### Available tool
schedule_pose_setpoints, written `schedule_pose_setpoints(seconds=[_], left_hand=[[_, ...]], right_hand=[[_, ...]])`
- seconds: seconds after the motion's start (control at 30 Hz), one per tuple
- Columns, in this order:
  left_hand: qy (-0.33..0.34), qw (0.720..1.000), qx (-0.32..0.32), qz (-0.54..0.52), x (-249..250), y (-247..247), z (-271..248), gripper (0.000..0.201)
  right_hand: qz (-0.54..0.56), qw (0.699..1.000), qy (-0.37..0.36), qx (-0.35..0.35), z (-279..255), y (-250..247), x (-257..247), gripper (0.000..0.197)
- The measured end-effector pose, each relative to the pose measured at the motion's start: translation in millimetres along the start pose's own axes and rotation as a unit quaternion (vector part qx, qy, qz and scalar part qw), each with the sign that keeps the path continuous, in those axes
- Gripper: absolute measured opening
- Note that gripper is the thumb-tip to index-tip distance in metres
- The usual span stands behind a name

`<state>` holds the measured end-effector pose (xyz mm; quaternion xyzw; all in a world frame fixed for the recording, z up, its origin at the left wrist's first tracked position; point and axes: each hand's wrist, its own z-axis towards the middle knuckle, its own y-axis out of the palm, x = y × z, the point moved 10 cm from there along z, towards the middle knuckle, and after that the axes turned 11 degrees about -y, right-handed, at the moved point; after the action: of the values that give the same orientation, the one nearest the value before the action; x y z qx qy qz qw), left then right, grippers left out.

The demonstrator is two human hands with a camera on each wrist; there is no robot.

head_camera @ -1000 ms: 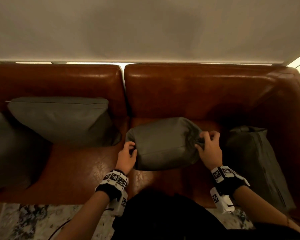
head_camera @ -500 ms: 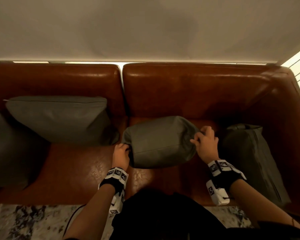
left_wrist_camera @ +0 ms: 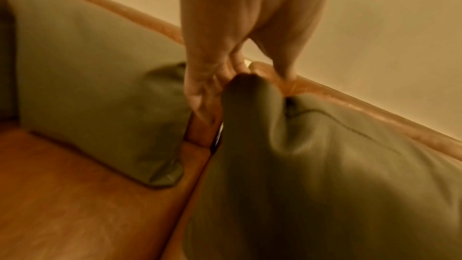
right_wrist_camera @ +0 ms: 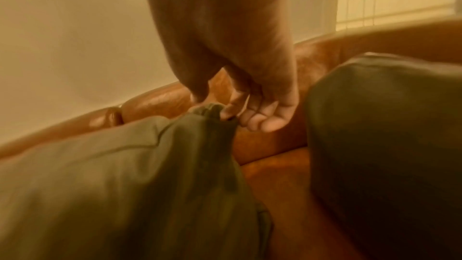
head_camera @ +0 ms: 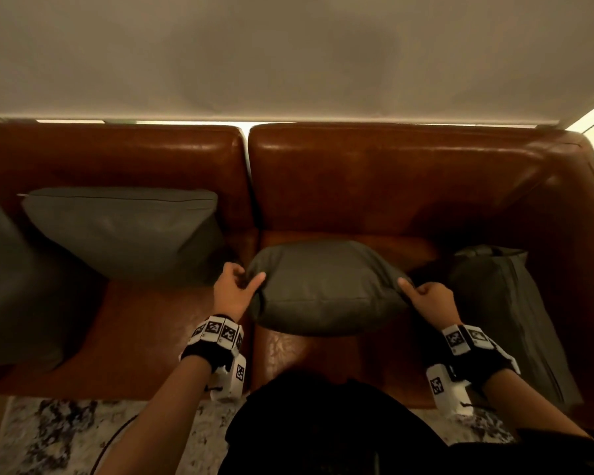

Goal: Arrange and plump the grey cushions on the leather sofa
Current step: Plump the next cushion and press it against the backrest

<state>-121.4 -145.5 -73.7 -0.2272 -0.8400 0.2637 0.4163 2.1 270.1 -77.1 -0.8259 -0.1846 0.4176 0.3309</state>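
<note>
Head view, left hand (head_camera: 235, 292) and right hand (head_camera: 432, 300) pinching middle cushion (head_camera: 326, 289) corners on sofa (head_camera: 374, 173)

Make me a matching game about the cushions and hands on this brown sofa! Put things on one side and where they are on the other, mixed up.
Things:
1. middle cushion
2. left cushion
3. right cushion
4. left hand

Places or states:
A. leans on the sofa's left backrest
B. pinches a corner of the middle cushion
C. stands by the sofa's right arm
D. held at both corners, the other by the right hand

Pairs: 1-D, 2-A, 3-C, 4-B
</note>
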Motion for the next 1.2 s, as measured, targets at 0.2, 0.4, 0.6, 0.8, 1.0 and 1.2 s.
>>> schedule_pose_setpoints(seconds=[0.2,0.4,0.6,0.8,1.0,1.2], left_hand=[[-0.037,0.998,0.020,0.045,-5.1,-2.4,10.1,0.028],[-0.167,0.952,-0.107,-0.232,-17.8,17.2,12.6,0.033],[-0.125,0.978,-0.063,-0.153,-18.2,11.1,6.0,0.047],[-0.035,0.996,0.008,-0.081,-9.8,-4.7,1.9,0.049],[-0.200,0.907,-0.105,-0.355,-24.8,19.9,6.7,0.033],[-0.156,0.962,-0.078,-0.211,-21.7,18.8,19.5,0.037]], right_hand=[[-0.020,1.000,-0.007,0.023,9.8,14.8,-4.8,0.047],[0.381,0.917,0.116,-0.016,4.9,2.9,7.7,0.028],[0.182,0.980,0.083,-0.019,8.3,1.4,7.1,0.046],[0.054,0.998,-0.016,-0.028,13.0,11.6,-35.2,0.050],[0.217,0.973,0.078,-0.010,28.7,5.7,-12.8,0.038],[0.285,0.952,0.116,-0.015,35.7,7.0,0.2,0.047]])
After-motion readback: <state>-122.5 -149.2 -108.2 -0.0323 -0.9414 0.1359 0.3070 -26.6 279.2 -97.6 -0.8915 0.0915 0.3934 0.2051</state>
